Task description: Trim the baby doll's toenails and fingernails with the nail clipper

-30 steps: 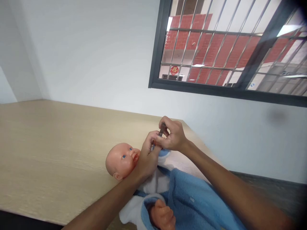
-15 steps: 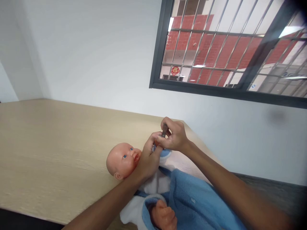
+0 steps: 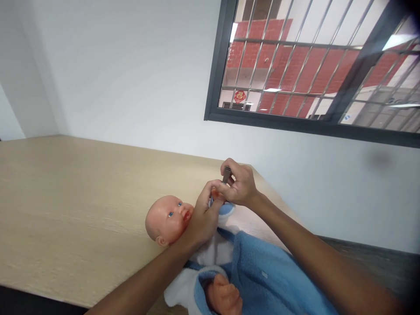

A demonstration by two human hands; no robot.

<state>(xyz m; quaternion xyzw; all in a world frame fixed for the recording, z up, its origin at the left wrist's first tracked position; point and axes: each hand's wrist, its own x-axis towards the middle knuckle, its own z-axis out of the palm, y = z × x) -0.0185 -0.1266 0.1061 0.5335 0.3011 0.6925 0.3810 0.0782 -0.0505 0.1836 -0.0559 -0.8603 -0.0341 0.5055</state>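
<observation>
A baby doll (image 3: 169, 218) lies on its back, its head toward the left, dressed in a blue and white fleece outfit (image 3: 259, 267). My left hand (image 3: 208, 208) is closed around the doll's far hand (image 3: 215, 192), at the cuff of the sleeve. Between the fingers of my right hand (image 3: 241, 183) is a nail clipper (image 3: 226, 175), held upright close to the doll's fingers. My fingers hide the clipper's lower end, so whether it touches the doll cannot be seen. The doll's near hand (image 3: 225, 295) pokes out of its blue cuff.
The doll rests on a pale wooden table (image 3: 82, 197), whose far edge runs along a white wall (image 3: 131, 78). A dark-framed window (image 3: 211, 87) with metal bars is set in the wall at upper right. Dark floor (image 3: 361, 258) shows past the table's right edge.
My right hand has shifted very slightly upward with the nail clipper, and the clipper's angle has changed a little. My left hand and the doll stay in place.
</observation>
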